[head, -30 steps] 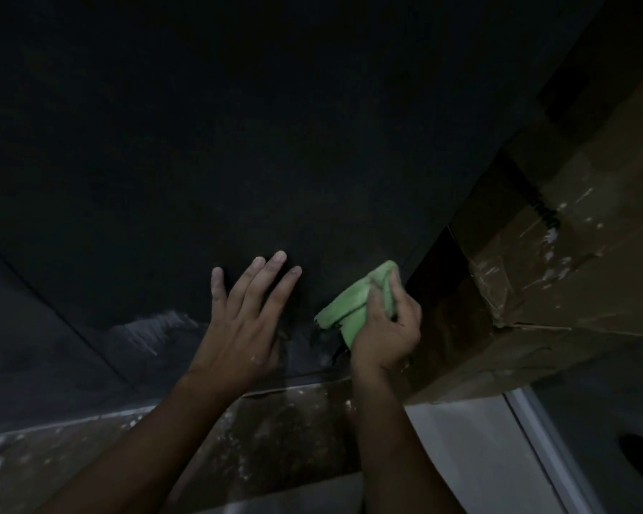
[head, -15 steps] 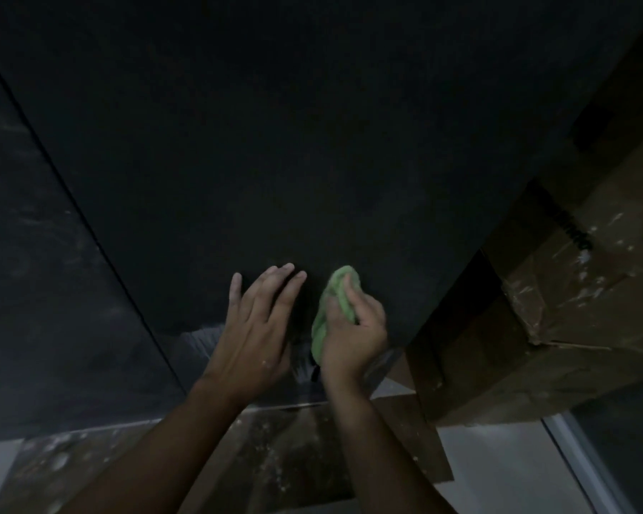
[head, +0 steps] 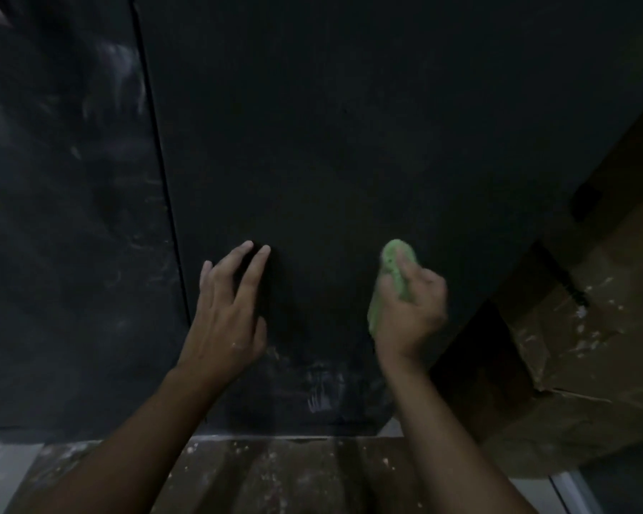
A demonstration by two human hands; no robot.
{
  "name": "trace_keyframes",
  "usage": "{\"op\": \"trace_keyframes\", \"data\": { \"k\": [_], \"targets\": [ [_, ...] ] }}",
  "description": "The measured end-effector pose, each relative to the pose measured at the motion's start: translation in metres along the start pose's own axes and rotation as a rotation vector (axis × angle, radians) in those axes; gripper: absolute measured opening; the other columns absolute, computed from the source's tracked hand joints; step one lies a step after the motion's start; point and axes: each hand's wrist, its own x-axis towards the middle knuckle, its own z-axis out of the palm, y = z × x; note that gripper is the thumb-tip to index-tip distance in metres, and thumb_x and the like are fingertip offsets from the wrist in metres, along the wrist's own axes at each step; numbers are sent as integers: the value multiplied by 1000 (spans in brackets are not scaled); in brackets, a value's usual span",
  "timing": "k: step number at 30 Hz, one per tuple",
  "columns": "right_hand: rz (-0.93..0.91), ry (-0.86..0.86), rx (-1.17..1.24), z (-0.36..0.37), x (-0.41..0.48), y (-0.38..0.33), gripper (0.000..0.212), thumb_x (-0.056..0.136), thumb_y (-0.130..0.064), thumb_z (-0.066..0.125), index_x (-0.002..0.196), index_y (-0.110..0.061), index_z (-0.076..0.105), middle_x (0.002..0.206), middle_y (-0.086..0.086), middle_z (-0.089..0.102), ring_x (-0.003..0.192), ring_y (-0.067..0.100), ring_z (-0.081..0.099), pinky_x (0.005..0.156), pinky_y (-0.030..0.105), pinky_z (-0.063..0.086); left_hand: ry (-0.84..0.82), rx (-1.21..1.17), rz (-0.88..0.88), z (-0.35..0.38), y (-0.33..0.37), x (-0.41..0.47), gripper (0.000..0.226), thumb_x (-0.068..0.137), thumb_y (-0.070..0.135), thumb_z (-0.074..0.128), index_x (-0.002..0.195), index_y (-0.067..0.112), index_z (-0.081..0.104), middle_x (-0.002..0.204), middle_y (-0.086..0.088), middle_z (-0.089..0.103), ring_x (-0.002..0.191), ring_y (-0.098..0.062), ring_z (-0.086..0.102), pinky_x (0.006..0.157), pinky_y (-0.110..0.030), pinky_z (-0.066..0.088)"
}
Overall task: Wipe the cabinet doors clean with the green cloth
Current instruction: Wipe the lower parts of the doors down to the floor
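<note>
The right hand [head: 411, 309], fingers curled round the green cloth [head: 392, 276], has swept along the cabinet door [head: 349, 142] away from the left hand [head: 227, 313], which stays braced there with fingers spread. Half a second ago the two nearly touched. White smears [head: 322, 396] remain below and between the hands, so the door is judged unfinished.

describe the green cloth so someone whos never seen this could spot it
Start at the wide dark cabinet door filling the middle of the view. Two hands reach to its lower part; the right hand, nearer the cardboard box, grips the green cloth. It is the only bright green thing, bunched small; the left hand holds nothing.
</note>
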Motion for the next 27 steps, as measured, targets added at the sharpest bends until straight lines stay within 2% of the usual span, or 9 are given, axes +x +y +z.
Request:
{"op": "trace_keyframes", "data": {
  "k": [2, 5, 9, 11, 14, 17, 20, 23, 27],
  "targets": [
    [-259, -204, -44, 6, -14, 12, 64, 68, 4, 81, 118, -34, 71, 97, -17, 52, 80, 7, 52, 77, 12, 44, -9, 7, 24, -2, -3, -1, 95, 72, -3, 69, 155, 10, 26, 158, -14, 19, 148, -30, 18, 120, -58, 10],
    [-712, -443, -227, 4, -23, 32, 38, 82, -6, 77, 112, -31, 77, 93, -7, 59, 74, 17, 50, 72, 24, 45, -14, 9, 43, -4, -5, -2, 94, 72, -2, 71, 155, 10, 27, 158, -14, 18, 148, -30, 19, 120, -58, 11],
    [-942, -619, -335, -1, -29, 47, 27, 90, -17, 71, 112, -32, 77, 102, -7, 65, 73, 17, 45, 60, 36, 49, -28, 8, 57, -8, -6, -3, 94, 72, -2, 71, 155, 10, 27, 158, -14, 18, 146, -30, 21, 119, -59, 13],
    [-936, -599, -318, -4, -23, 39, 29, 90, -15, 71, 113, -34, 73, 96, -7, 64, 69, 20, 49, 58, 36, 49, -34, 0, 62, -11, -8, -4, 94, 74, -1, 69, 156, 10, 25, 158, -14, 18, 147, -29, 19, 120, -58, 13],
    [-689, -342, -181, -12, 5, 14, 33, 87, -12, 69, 116, -27, 69, 86, -11, 55, 68, 22, 53, 61, 33, 46, -30, -22, 52, -16, -13, -4, 94, 74, -3, 68, 156, 9, 24, 158, -14, 17, 148, -27, 17, 120, -58, 15],
    [-378, -29, -20, -17, 46, -18, 38, 80, -4, 71, 117, -14, 69, 94, -20, 48, 80, -1, 51, 74, 10, 43, -17, -23, 51, -21, -18, -2, 94, 73, -4, 66, 156, 9, 23, 158, -14, 18, 148, -29, 19, 120, -59, 16],
    [-225, 113, 59, -1, 70, -55, 47, 78, 6, 72, 119, -15, 65, 101, -16, 45, 88, -11, 54, 80, 7, 45, 3, -34, 50, -26, -19, 1, 92, 75, 1, 60, 157, 10, 20, 160, -11, 14, 150, -21, 13, 118, -62, 17],
    [-301, 149, 61, 27, 71, -81, 50, 74, 6, 73, 117, -19, 67, 99, -18, 46, 85, -1, 56, 78, 13, 49, 44, -57, 17, -33, -19, 6, 91, 74, 6, 54, 157, 10, 19, 163, -9, 10, 151, -17, 7, 117, -62, 21],
    [-578, -42, -33, 46, 61, -97, 47, 74, 2, 74, 114, -22, 72, 94, -5, 60, 83, 15, 57, 75, 32, 50, 67, -59, 16, -35, -18, 10, 90, 74, 7, 54, 157, 10, 19, 164, -8, 6, 148, -31, 16, 115, -61, 28]
  ]
}}
